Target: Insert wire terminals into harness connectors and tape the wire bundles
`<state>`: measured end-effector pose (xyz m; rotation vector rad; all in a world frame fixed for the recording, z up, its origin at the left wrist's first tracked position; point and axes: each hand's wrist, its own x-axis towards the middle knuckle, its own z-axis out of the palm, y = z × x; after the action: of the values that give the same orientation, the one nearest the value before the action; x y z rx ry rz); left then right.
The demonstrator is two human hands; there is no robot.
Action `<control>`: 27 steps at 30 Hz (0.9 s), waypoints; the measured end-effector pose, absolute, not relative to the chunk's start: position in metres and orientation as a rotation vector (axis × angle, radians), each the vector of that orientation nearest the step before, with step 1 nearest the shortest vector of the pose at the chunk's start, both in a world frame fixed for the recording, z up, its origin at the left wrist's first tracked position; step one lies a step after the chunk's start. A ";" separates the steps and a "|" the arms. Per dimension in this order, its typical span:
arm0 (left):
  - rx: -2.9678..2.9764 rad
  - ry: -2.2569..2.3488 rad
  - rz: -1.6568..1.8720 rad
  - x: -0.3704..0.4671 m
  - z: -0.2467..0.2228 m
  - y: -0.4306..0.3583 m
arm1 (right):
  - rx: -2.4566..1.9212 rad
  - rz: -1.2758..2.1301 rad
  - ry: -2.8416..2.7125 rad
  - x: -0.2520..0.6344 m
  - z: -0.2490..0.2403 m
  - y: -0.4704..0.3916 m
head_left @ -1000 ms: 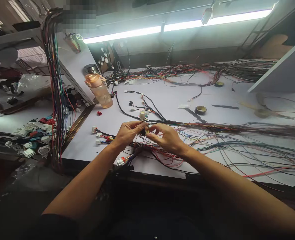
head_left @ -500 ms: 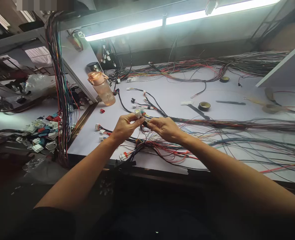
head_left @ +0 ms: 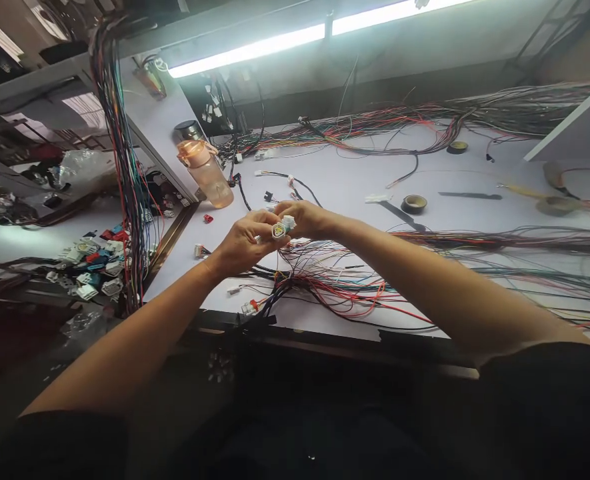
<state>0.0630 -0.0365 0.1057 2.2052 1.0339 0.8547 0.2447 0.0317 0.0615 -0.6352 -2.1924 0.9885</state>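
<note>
Between my hands is a white wire connector (head_left: 279, 231) with a round open face and yellow inside, turned toward me. My left hand (head_left: 247, 241) is closed on it, fingers and thumb at its left side and below. A second white connector (head_left: 289, 222) lies right against the first. My right hand (head_left: 302, 219) reaches over from behind, its fingers closed around the back of these connectors; what exactly it pinches is hidden. Below the hands a wire harness (head_left: 287, 283) of black-sleeved branches and loose thin wires lies on the white table, with a white and orange connector (head_left: 249, 307) at one end.
An orange water bottle (head_left: 207, 170) stands at the back left. A roll of tape (head_left: 414, 203) and a dark flat strip (head_left: 469, 195) lie to the right. Loose connectors (head_left: 92, 263) are heaped beyond the left edge, beside a hanging wire bundle (head_left: 119, 147). Long wires (head_left: 499, 240) run rightward.
My right hand has moved up and over to the far side of the connectors. The round connector has turned so its open face points at me. The view has shifted slightly.
</note>
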 end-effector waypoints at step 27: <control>1.906 1.112 0.941 0.065 0.095 -0.035 | -0.777 -0.043 -2.409 0.244 0.046 -0.085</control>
<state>0.0652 -0.0346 0.0948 1.9060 1.1123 0.9414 0.2442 -0.0855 0.0464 -0.7774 -2.4092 -0.0434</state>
